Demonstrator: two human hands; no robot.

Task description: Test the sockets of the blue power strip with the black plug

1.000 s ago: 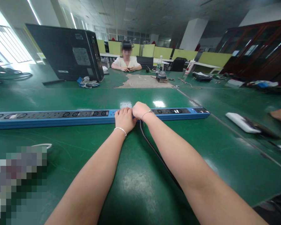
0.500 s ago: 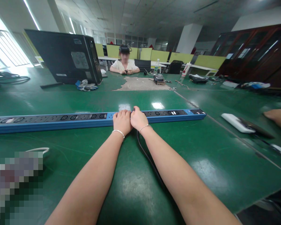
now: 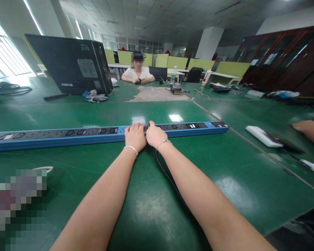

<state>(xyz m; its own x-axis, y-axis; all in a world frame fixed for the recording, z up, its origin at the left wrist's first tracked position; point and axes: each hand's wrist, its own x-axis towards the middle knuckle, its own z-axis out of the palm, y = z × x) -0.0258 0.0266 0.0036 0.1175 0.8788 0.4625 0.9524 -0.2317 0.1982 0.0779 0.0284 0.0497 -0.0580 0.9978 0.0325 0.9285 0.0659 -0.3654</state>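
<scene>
A long blue power strip [image 3: 60, 140] with black sockets lies across the green table. My left hand [image 3: 135, 136] is closed over its middle, fingers curled across the top. Right beside it, almost touching, my right hand [image 3: 156, 135] is closed on a black plug [image 3: 148, 127], most of which the fingers hide. From beneath that hand a black cable [image 3: 170, 181] runs down toward me, partly behind my right forearm. The plug is at the strip's socket face; I cannot tell how deep it sits.
A black computer case [image 3: 68, 66] and a glove [image 3: 94, 96] are at the back left. Across the table sits a person [image 3: 138, 72]. A white device [image 3: 263, 136] and another person's hand [image 3: 307, 129] are at right. A blurred object [image 3: 15, 198] lies near left.
My right hand has tilted slightly, its thumb lower over the plug, and the cable beneath it has shifted a little to the right. My left hand stays on the strip.
</scene>
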